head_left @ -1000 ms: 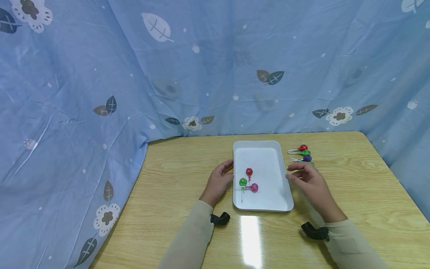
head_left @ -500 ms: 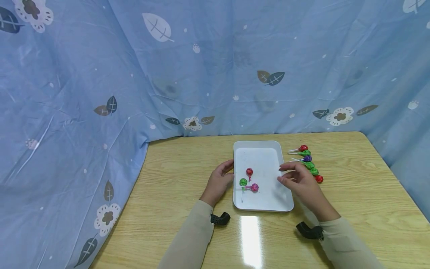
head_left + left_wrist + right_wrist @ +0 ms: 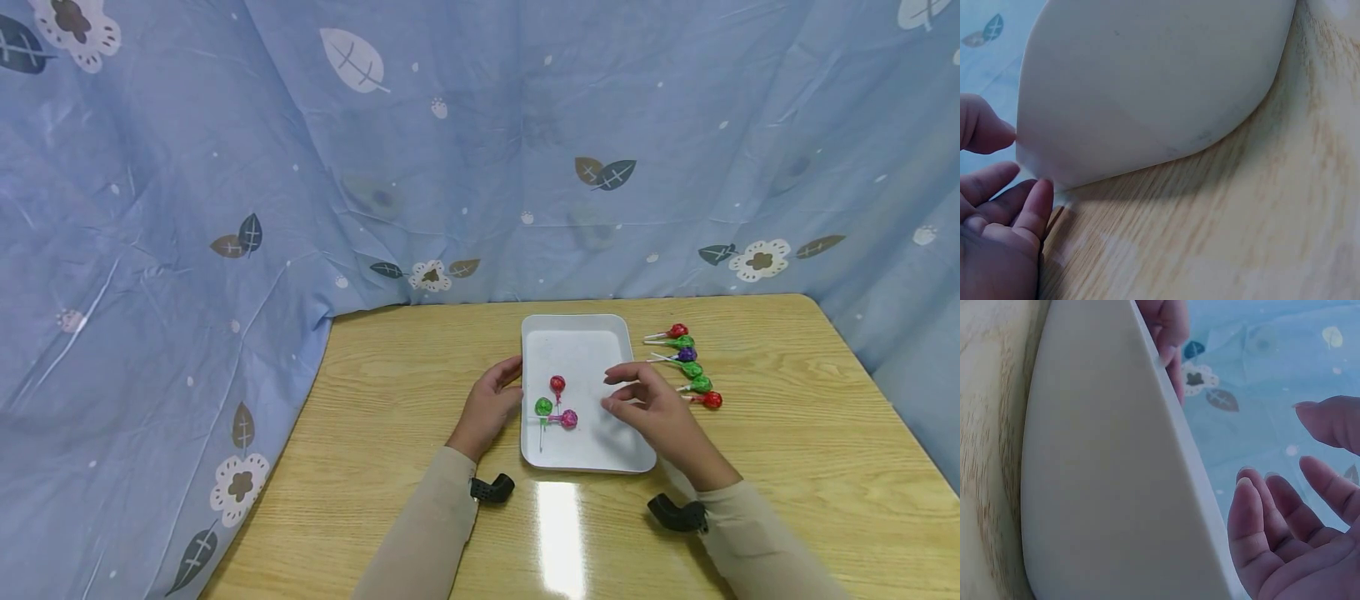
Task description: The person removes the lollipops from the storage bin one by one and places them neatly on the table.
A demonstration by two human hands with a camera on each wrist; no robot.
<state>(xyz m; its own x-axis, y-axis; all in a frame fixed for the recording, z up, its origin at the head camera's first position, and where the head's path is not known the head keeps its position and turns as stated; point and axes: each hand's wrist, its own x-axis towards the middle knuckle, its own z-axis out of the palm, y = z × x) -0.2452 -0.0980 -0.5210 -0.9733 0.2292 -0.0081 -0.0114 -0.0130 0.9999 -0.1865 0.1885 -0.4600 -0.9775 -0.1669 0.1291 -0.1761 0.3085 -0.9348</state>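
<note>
A white rectangular tray [image 3: 600, 450] lies on the table. Inside it, toward the left, are a red lollipop [image 3: 557, 383], a green lollipop [image 3: 543, 407] and a pink lollipop [image 3: 569, 419]; the pink one's stick crosses the green one's. My left hand [image 3: 489, 407] rests against the tray's left side with loosely bent fingers, and in the left wrist view its thumb and fingertips touch the edge. Over the tray's right part is my right hand [image 3: 654, 410], thumb and fingers apart, with nothing between them. The right wrist view shows the same right hand [image 3: 1300, 519] beside the tray's wall.
Right of the tray, several lollipops lie in a column on the table, among them a red one [image 3: 678, 331], a purple one [image 3: 687, 354] and another red one [image 3: 712, 400]. A blue patterned curtain [image 3: 480, 150] hangs behind the wooden table [image 3: 405, 358].
My right hand has moved left from beside the tray's right edge to over its inside, uncovering the nearer lollipops of the column. The left hand and tray stay put.
</note>
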